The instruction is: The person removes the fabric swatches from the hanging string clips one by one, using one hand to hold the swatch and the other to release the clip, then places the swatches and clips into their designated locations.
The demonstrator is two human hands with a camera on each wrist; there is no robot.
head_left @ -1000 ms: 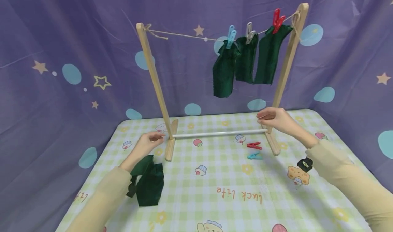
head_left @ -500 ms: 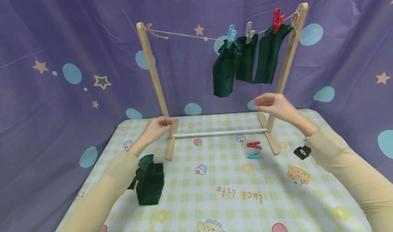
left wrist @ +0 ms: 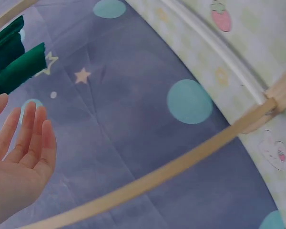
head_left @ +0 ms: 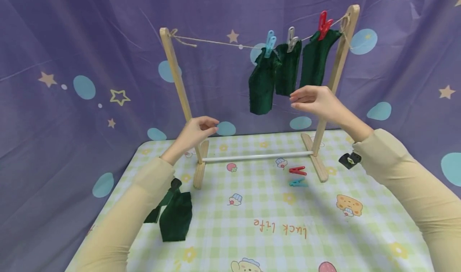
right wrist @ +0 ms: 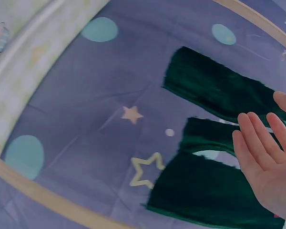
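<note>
On my right hand point(head_left: 318, 101), fingers bend gently, thumb parted from them; the hanging green cloths point(head_left: 287, 72) are just beyond. My left hand point(head_left: 196, 132) is likewise relaxed, thumb and fingers apart.

A counter point(head_left: 219, 228) covered in green-and-white check is spreading beneath the left hand point(head_left: 197, 131) and the right hand point(head_left: 320, 102). On the near side of the left hand, dark green cloths point(head_left: 176, 218) are lying, partly hidden. Below the right hand, a red clip point(head_left: 297, 171) is lying just beside a blue clip point(head_left: 297, 183); a rack point(head_left: 257, 157) is standing on wooden feet point(head_left: 319, 169), one beneath each hand.
</note>
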